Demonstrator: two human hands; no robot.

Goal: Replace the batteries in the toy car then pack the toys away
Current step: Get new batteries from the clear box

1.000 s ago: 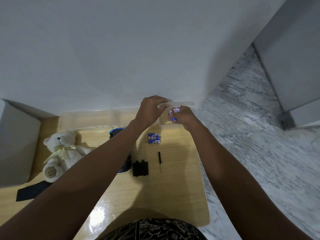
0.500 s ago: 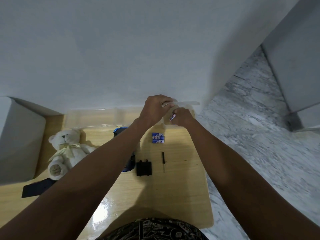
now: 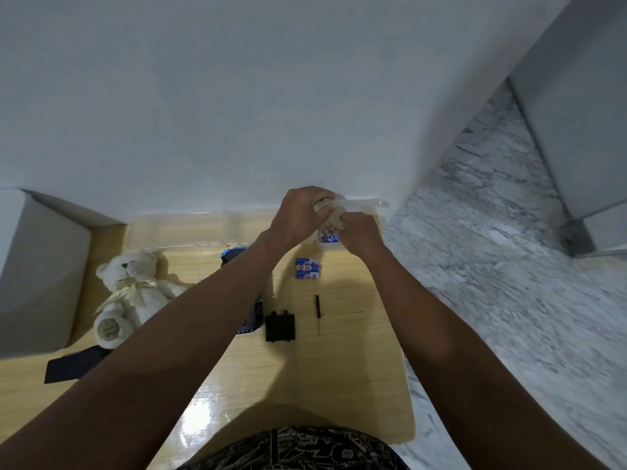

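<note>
At the table's far right corner my left hand grips the lid edge of a small clear container. My right hand is curled just beside it, with blue batteries at its fingertips, low in the container. More blue batteries lie on the table in front of the container. The black battery cover and a small screwdriver lie nearer me. The blue toy car is mostly hidden under my left forearm. A white teddy bear sits at the left.
A long clear storage box stands against the wall behind the bear. A grey box-like object fills the left edge, with a flat black item in front of it. The wooden table ends at the right above a marble floor.
My right hand has carried the blue batteries from just above the container down into it. My left hand has kept its grip on the lid.
</note>
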